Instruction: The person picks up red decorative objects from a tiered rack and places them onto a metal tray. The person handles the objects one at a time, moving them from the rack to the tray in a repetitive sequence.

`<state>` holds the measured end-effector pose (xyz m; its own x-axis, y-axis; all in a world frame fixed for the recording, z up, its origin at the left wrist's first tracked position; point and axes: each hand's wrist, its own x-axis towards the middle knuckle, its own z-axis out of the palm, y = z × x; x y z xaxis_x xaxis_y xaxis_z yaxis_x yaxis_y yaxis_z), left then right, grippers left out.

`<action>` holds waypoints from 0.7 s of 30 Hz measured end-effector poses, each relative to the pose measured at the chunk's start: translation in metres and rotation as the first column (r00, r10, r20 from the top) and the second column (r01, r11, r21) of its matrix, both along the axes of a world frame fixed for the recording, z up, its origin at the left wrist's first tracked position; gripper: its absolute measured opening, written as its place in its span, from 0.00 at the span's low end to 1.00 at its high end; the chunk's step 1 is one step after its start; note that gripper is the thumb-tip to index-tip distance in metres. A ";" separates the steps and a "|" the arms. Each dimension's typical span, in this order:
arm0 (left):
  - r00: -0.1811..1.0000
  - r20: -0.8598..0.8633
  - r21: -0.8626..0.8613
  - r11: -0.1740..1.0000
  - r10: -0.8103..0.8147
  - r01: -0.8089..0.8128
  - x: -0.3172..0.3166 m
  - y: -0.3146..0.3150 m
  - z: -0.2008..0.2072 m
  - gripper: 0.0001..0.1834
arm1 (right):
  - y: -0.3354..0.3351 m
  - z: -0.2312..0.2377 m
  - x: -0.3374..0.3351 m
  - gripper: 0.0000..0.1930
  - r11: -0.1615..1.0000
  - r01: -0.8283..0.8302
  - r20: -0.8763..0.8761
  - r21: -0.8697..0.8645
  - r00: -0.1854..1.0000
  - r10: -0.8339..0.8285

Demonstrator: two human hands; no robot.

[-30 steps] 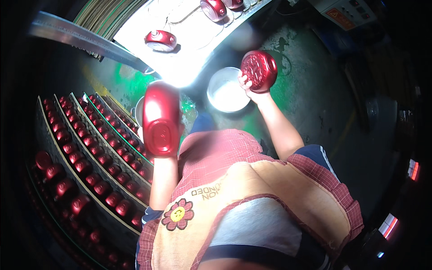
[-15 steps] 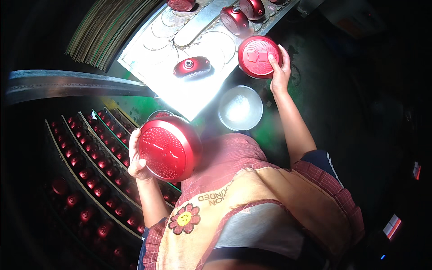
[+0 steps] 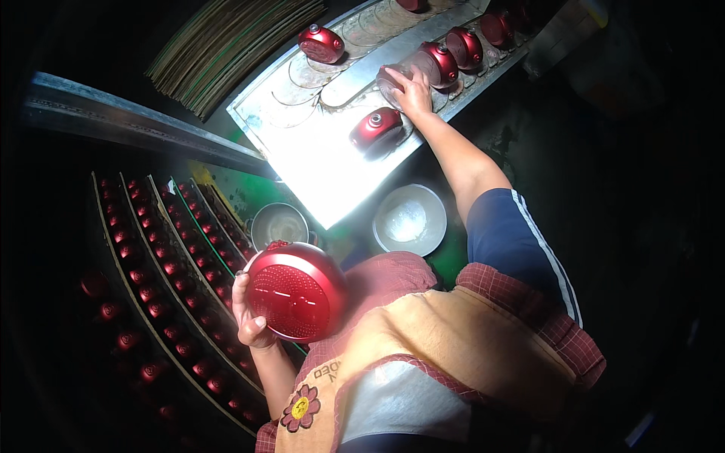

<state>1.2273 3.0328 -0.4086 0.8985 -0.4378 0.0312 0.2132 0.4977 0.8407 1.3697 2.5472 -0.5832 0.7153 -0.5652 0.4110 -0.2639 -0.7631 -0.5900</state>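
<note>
My left hand (image 3: pixel 251 317) is closed around the side of a red pot (image 3: pixel 298 294), holding it over my lap. The pot's dotted round base faces me. At the bench, my right hand (image 3: pixel 414 92) reaches out with its fingers apart over a dull, reddish round piece (image 3: pixel 387 84); whether it grips that piece I cannot tell. Just beyond that hand, a red pot-like piece with a metal stud (image 3: pixel 439 63) sits on the bench. Nearer to me lies another studded red piece (image 3: pixel 377 130) under bright light.
More red pieces stand along the metal bench (image 3: pixel 302 166), one at its far left (image 3: pixel 321 44). Below it are a silver bowl (image 3: pixel 410 219) and a metal pot (image 3: pixel 279 225). Rows of small red pieces (image 3: pixel 155 309) fill racks at left. A metal beam (image 3: pixel 143 128) crosses above them.
My right hand has moved up and left onto the bench; the red pan it held is no longer seen in it. The left hand still holds its red pot. The whole view has shifted.
</note>
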 end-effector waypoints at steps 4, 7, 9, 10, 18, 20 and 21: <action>0.997 0.017 -0.001 0.997 -0.071 0.071 0.011 -0.020 -0.011 0.39 | 0.018 0.056 -0.051 0.26 0.919 -0.309 0.262 0.247 0.934 0.243; 0.985 -0.003 0.068 0.983 -0.173 0.173 0.027 -0.058 -0.020 0.41 | 0.068 0.105 -0.132 0.31 0.263 -0.629 0.462 0.732 0.741 0.487; 0.974 0.061 0.209 0.957 -0.219 0.202 0.029 -0.099 -0.035 0.41 | 0.103 0.121 -0.191 0.46 0.045 -0.398 0.314 0.916 0.783 0.537; 0.952 0.098 0.296 0.922 -0.289 0.249 0.028 -0.119 -0.041 0.41 | 0.120 0.121 -0.214 0.45 -0.093 -0.334 0.338 0.938 0.822 0.457; 0.795 0.075 0.436 0.736 -0.602 0.517 0.024 -0.178 -0.090 0.36 | 0.130 0.094 -0.273 0.32 0.328 -0.165 0.194 0.930 0.979 -0.057; 0.832 0.012 0.471 0.737 -0.555 0.485 0.028 -0.168 -0.105 0.29 | 0.112 0.094 -0.270 0.35 0.656 -0.066 0.025 0.752 0.997 0.072; 0.853 -0.062 0.481 0.734 -0.518 0.480 0.030 -0.160 -0.112 0.25 | 0.103 0.094 -0.268 0.37 0.777 -0.025 -0.104 0.630 0.988 0.117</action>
<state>1.2575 2.8728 -0.5210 0.5504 -0.8001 -0.2386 0.2496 -0.1150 0.9615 1.1020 2.6501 -0.4896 0.7842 -0.6099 -0.1140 -0.3325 -0.2580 -0.9071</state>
